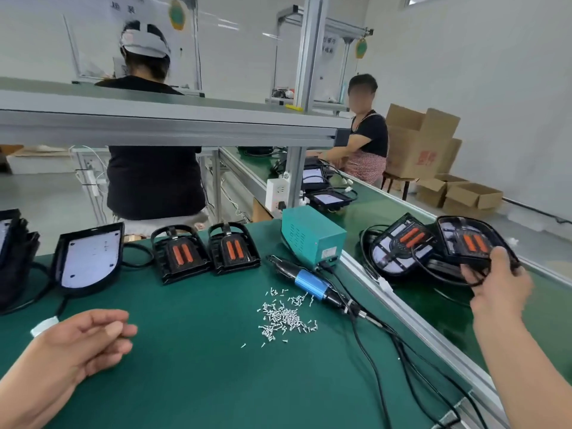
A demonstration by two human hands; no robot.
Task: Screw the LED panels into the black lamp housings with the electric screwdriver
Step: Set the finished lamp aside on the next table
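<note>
While the right hand (495, 274) grasps a black lamp housing with orange cells (467, 243) and its black cable on the conveyor, the left hand (89, 339) hovers loosely curled, holding nothing — the blue-bodied electric screwdriver (312, 283) lies beside scattered small silver screws (284, 315) on the green bench mat (201, 366).
</note>
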